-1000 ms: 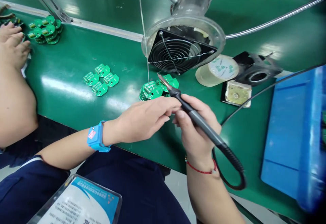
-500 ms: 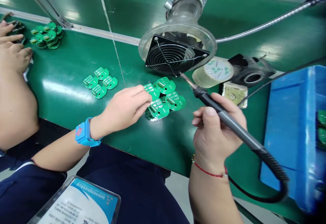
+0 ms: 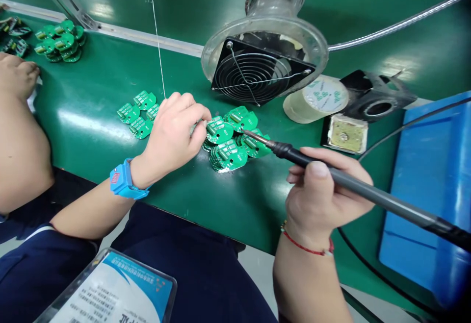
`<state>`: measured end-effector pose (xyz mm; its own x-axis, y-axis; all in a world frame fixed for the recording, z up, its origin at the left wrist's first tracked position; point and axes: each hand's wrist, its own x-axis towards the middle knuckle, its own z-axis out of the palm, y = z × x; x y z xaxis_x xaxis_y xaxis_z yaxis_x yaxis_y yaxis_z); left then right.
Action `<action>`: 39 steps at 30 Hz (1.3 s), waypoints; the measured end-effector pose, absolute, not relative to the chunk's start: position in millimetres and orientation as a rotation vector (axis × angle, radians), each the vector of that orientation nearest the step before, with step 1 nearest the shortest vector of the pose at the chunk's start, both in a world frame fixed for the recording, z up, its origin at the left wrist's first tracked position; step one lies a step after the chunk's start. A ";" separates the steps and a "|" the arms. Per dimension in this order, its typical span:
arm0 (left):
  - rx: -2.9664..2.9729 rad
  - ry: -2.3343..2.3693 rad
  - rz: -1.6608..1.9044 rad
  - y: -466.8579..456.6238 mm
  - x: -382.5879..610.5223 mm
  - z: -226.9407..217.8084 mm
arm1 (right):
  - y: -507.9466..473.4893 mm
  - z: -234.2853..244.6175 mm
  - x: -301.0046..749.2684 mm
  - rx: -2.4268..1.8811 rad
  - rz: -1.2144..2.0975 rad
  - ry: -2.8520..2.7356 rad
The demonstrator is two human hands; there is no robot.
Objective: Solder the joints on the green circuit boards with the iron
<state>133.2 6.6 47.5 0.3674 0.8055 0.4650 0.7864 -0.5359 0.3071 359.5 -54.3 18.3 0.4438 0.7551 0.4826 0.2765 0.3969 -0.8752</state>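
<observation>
My left hand [image 3: 175,129], with a blue wrist strap, pinches a thin solder wire [image 3: 156,34] that runs up out of view, its fingertips beside a stack of small green circuit boards [image 3: 230,139] on the green table. My right hand [image 3: 324,190] grips a black soldering iron [image 3: 331,176] held nearly level. The iron's metal tip touches the boards at the right side of the stack. A black cord leaves the iron's handle to the right.
A fume extractor fan [image 3: 257,70] stands just behind the boards. A tape roll [image 3: 316,100], a sponge tray [image 3: 344,134] and a black iron stand [image 3: 379,100] sit to its right, a blue bin [image 3: 430,186] beyond. More boards [image 3: 138,112] lie left. Another person's arm [image 3: 18,132] rests at far left.
My right hand lowered the iron from pointing at the fan down to the boards. My left hand moved slightly left and up, closing its fingers by the stack.
</observation>
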 end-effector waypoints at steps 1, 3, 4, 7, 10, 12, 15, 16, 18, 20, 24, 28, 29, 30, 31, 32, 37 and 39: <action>2.570 1.498 0.901 6.8 133.4 46.9 | -54.4 18.3 359.3 -1.175 0.407 -1.118; 2.564 1.496 0.885 7.2 134.0 46.1 | -54.6 18.3 359.3 -1.183 0.431 -1.119; 2.559 1.495 0.875 7.5 134.3 45.9 | -54.7 18.3 359.5 -1.187 0.442 -1.121; 2.554 1.489 0.848 8.1 135.8 45.1 | -54.9 18.2 360.3 -1.196 0.451 -1.131; 2.575 1.478 0.839 8.4 138.6 43.5 | -55.1 18.2 360.6 -1.200 0.443 -1.139; 2.594 1.470 0.831 8.3 141.0 42.3 | -55.4 18.4 360.1 -1.205 0.439 -1.140; 2.632 1.463 0.803 8.4 144.3 41.6 | -55.4 19.0 358.8 -1.210 0.420 -1.126; 2.647 1.459 0.794 8.7 145.0 41.8 | -55.3 19.2 358.5 -1.210 0.414 -1.121; 2.675 1.448 0.785 9.8 145.7 42.6 | -54.9 19.5 358.0 -1.206 0.408 -1.113; 2.699 1.441 0.776 11.8 145.7 43.1 | -54.6 19.5 357.8 -1.209 0.404 -1.111; 2.735 1.422 0.735 16.6 145.9 41.4 | -54.7 19.0 357.9 -1.242 0.417 -1.127; 2.757 1.392 0.711 19.7 148.3 38.8 | -54.9 19.7 357.7 -1.248 0.424 -1.138; 2.762 1.384 0.709 20.1 149.1 38.3 | -54.9 20.0 357.7 -1.245 0.424 -1.140; 2.768 1.375 0.709 20.4 149.8 38.0 | -54.8 20.3 357.7 -1.243 0.424 -1.140; 2.774 1.365 0.710 20.6 150.5 37.7 | -54.7 20.5 357.8 -1.242 0.423 -1.140; 2.781 1.353 0.713 20.7 151.2 37.6 | -54.6 20.7 357.9 -1.242 0.423 -1.139; 2.778 1.311 0.720 19.7 153.4 38.6 | -54.3 20.8 358.0 -1.235 0.419 -1.133; 2.756 1.316 0.735 18.2 152.4 41.2 | -54.5 20.6 358.0 -1.222 0.410 -1.109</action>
